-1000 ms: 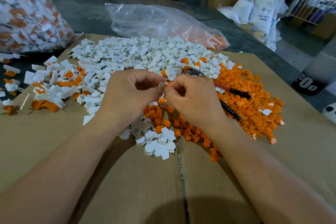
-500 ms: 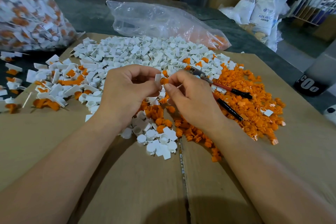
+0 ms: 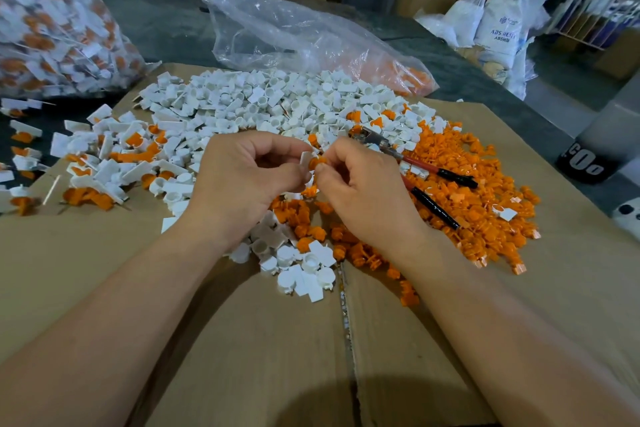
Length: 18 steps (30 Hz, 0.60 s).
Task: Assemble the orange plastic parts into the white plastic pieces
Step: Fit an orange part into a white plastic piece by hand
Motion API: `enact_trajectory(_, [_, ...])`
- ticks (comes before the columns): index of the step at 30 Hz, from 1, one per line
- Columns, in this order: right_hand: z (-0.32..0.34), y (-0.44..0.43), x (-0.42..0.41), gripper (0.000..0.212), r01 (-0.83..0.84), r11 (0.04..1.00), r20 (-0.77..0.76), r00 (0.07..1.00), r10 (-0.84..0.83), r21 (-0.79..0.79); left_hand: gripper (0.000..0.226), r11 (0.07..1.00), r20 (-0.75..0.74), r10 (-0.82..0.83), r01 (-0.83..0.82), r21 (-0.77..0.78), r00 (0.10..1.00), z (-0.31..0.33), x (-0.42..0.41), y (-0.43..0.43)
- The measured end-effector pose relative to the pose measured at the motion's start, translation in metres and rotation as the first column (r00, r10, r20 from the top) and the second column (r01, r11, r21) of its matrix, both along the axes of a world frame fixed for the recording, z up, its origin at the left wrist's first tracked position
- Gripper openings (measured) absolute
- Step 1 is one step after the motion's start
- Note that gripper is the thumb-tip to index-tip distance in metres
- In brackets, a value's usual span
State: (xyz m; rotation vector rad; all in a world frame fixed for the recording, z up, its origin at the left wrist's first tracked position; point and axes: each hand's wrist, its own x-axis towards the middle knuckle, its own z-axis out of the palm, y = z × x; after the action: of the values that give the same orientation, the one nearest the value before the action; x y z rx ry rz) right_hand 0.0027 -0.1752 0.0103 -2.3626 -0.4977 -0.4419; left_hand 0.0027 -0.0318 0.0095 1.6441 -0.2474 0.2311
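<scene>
My left hand (image 3: pixel 242 180) pinches a small white plastic piece (image 3: pixel 306 162) between thumb and fingers. Right against it, my right hand (image 3: pixel 363 191) pinches an orange plastic part (image 3: pixel 318 161); the two parts touch between my fingertips. Both hands hover over the middle of a cardboard sheet (image 3: pixel 249 340). A big heap of loose white pieces (image 3: pixel 277 104) lies behind them, and a heap of orange parts (image 3: pixel 478 191) spreads to the right. Joined white-and-orange pieces (image 3: pixel 104 163) lie at the left.
Pliers with red and black handles (image 3: pixel 415 166) lie on the orange heap beside my right hand. A clear plastic bag (image 3: pixel 294 35) lies behind the heaps. A full bag of joined pieces (image 3: pixel 52 21) stands at the far left. Boxes and white sacks (image 3: pixel 498 17) stand beyond the table.
Both hands rose a little from the heap. The white piece and orange part came into plain view between my fingertips, still pressed together.
</scene>
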Motion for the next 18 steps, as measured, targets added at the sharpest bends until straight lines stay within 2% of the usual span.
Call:
enact_trajectory(3, [-0.001, -0.0004, 0.0, 0.016, -0.002, 1.0, 0.028, 1.0, 0.002, -0.027, 0.023, 1.0, -0.027, 0.003, -0.004, -0.02, 1.0, -0.0006, 0.001, -0.0001])
enact_trajectory(13, [-0.0016, 0.0007, 0.0017, 0.016, -0.062, 0.997, -0.032, 0.997, 0.063, 0.045, 0.023, 0.996, -0.09, 0.047, -0.053, -0.065, 0.995, 0.0009, 0.0032, -0.0002])
enact_trajectory(18, [-0.0035, 0.0001, 0.0047, 0.008, -0.094, 0.986, 0.013, 0.996, 0.093, 0.14, 0.022, 0.988, -0.161, 0.02, -0.044, -0.15, 0.987, 0.0028, 0.005, 0.0006])
